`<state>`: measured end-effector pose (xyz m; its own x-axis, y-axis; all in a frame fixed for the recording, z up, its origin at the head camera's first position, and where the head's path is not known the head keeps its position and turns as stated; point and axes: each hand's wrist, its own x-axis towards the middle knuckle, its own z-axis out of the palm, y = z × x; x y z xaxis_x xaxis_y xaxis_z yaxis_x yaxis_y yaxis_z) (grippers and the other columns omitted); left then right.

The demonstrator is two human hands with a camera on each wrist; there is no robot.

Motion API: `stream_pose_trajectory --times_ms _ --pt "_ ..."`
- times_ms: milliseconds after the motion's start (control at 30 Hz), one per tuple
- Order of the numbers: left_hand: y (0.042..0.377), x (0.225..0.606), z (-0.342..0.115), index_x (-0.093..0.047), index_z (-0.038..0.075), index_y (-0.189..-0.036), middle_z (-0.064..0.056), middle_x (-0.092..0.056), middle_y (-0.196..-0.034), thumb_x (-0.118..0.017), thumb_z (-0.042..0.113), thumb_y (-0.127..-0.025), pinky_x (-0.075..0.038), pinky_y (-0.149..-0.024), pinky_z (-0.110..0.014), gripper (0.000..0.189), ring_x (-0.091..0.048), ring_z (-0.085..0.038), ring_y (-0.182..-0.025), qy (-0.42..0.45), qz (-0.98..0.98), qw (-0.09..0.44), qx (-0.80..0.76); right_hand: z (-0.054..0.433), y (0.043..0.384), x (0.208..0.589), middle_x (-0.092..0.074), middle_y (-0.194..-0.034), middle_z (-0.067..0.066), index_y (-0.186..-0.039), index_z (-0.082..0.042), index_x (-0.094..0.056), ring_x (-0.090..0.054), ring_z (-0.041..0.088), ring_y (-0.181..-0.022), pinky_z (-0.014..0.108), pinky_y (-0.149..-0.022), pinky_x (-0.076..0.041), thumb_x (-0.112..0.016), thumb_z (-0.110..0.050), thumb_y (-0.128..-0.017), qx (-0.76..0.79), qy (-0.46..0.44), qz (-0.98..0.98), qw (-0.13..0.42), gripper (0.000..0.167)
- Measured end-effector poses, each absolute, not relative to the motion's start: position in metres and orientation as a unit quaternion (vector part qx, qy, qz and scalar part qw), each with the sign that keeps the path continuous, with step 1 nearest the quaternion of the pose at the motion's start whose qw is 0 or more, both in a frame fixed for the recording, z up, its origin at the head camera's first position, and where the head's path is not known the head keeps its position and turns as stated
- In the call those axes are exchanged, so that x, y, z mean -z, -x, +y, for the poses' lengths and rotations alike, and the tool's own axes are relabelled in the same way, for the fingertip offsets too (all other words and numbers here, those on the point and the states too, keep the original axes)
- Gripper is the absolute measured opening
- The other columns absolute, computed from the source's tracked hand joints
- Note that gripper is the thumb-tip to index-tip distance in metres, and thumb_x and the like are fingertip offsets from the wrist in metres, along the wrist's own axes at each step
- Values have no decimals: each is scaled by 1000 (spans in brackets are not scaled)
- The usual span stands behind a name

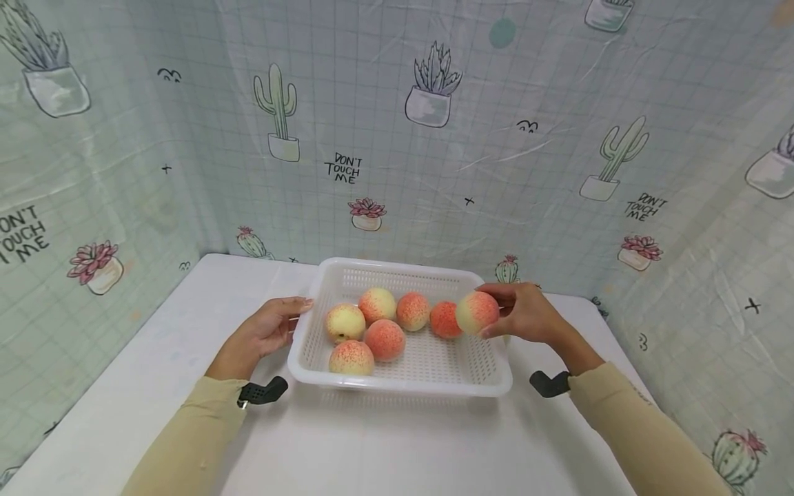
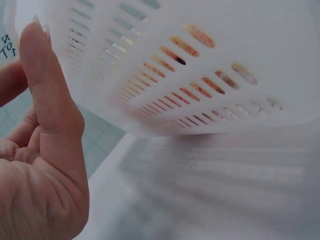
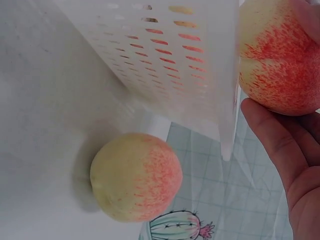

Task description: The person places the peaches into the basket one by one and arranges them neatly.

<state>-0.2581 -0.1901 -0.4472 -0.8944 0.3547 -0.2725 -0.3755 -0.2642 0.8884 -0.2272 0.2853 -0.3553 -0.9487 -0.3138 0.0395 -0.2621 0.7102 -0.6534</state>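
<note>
A white plastic basket (image 1: 428,375) with slotted walls holds several red-and-yellow peaches (image 1: 384,340). At its left end my left hand (image 1: 273,326) grips the rim, fingertips on the top edge. The left wrist view shows that thumb (image 2: 47,85) upright against the slotted outer wall. My right hand (image 1: 527,313) holds another peach (image 1: 477,313) between thumb and fingers, over the basket's right rim. In the right wrist view this peach appears just beyond the rim, fingertips under it. One more peach (image 3: 136,177) rests on the table outside the basket's right end, mostly hidden by the right hand in the head view.
The basket stands on a white-covered table (image 1: 397,448). A curtain (image 1: 384,138) printed with cacti and pots hangs behind the table and along both sides, close to the basket's far edge. Black wrist straps (image 1: 263,393) sit on both forearms.
</note>
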Motion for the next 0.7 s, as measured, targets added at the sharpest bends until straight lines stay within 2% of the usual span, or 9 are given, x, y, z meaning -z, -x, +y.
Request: stream_pose_trajectory --times_ms 167,367,600,700 --pt "259 448 -191 -65 13 -129 1 -74 -116 -66 21 -103 -63 -92 -45 27 -74 -18 -106 7 561 230 -795 279 231 357 -72 -130 17 -141 -3 -63 -73 27 -107 39 -87 -65 -99 -21 -69 336 165 926 41 83" --pt "259 449 -191 -66 12 -127 0 -74 -116 -66 21 -103 -63 -92 -45 25 -74 -18 -106 7 558 233 -796 272 232 359 -73 -129 16 -139 -4 -64 -74 27 -108 40 -89 -65 -98 -22 -70 332 190 922 53 79" --pt "259 449 -190 -63 10 -133 0 -73 -117 -66 22 -104 -63 -92 -44 32 -74 -18 -106 5 564 228 -793 264 237 361 -76 -121 8 -134 -11 -69 -73 17 -97 28 -83 -63 -98 -21 -69 315 221 921 61 72" --pt "259 449 -190 -64 11 -131 1 -73 -117 -66 22 -104 -63 -91 -43 30 -74 -18 -106 6 565 227 -793 261 238 362 -77 -119 6 -132 -12 -70 -73 16 -96 27 -83 -62 -97 -18 -68 315 228 919 71 70"
